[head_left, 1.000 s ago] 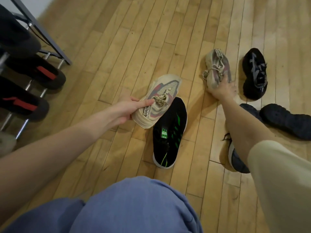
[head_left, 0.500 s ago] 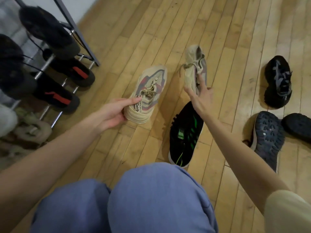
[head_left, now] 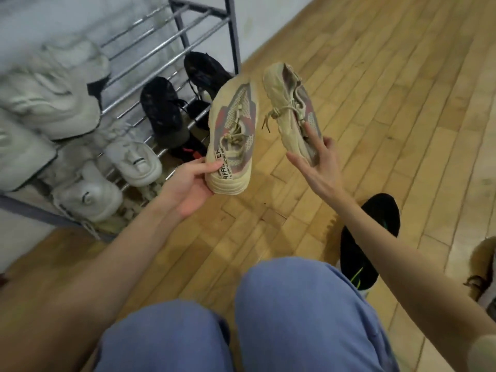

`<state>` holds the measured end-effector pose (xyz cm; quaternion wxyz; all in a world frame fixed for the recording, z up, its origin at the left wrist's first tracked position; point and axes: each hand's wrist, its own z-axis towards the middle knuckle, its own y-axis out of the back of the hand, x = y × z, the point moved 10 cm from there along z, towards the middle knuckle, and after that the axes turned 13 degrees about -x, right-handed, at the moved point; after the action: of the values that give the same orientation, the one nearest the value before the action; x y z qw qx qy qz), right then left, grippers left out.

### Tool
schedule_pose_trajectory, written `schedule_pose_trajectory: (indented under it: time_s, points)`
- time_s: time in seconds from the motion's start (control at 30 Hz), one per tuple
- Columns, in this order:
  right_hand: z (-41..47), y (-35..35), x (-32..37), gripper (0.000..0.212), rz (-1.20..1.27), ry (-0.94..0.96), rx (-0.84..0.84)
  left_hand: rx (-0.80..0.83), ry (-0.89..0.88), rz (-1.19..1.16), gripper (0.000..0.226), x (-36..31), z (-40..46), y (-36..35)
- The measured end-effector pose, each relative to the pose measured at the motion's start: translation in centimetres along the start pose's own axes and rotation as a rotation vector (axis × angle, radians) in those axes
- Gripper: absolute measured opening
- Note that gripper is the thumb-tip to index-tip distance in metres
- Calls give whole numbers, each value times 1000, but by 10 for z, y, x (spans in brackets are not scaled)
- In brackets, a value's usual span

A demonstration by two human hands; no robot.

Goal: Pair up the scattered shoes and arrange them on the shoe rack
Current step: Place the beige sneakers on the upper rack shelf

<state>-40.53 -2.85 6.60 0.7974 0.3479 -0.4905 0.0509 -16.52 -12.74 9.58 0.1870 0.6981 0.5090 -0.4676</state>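
holding one beige shoe apiece, both hands are now raised off the floor and turned toward the rack [head_left: 206, 30], where a second ago the right hand [head_left: 319, 167] was only just reaching the far shoe on the boards and half a second ago was lifting it; the left hand [head_left: 188, 183] grips the left shoe [head_left: 232, 135] by its heel, thumb over the printed collar, toe pointing up and away, while the right hand pinches the right shoe [head_left: 291, 108] near its heel with fingers spread along the side, that shoe tilted on edge with a lace end dangling; the two shoes hang side by side, near but apart, above bare floor [head_left: 375, 89] just in front of the rack's lower bars; the view has swung left too, so the rack fills the upper left, already carrying white shoes [head_left: 134, 163] and dark shoes [head_left: 161, 111]; this means the beige pair is matched and in hand, and the step left for it looks to be setting both down together on a free stretch of bar, likely the upper rails; a black shoe [head_left: 373, 218] with green trim lies on the floor under the right forearm, unpaired
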Motion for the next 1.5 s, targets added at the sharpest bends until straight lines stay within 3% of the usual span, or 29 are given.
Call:
schedule_pose_trajectory:
  time_s: [0.23,0.53,0.67,0.77,0.97,1.2,1.33,1.43,1.5]
  points:
    - [18,-30,83,73,-10,151,-26,-114,-174,-191,49,-61,-6,41]
    - [108,-67,208,72,-269,410,-18,-398,-366,-402,16,-166,15,56]
    - [160,-102,244,77,-114,322,51,-489,-341,-432,37,-187,45,57]
    - [186,-120,264,65,-108,310,54,-533,-338,-430,42,-199,64,59]
    - [222,-147,275,53,-189,334,74,-583,-383,-397,39,-216,90,59]
    - [227,-173,266,55,-313,447,141,-595,-350,-394,38,-217,111,59]
    - [225,-173,264,56,-338,465,167,-622,-377,-267,30,-223,107,58]
    - [210,-155,262,53,-323,469,127,-648,-391,-155,9,-224,100,57]
    - [189,-137,255,56,-281,480,87,-693,-411,-94,18,-224,93,61]
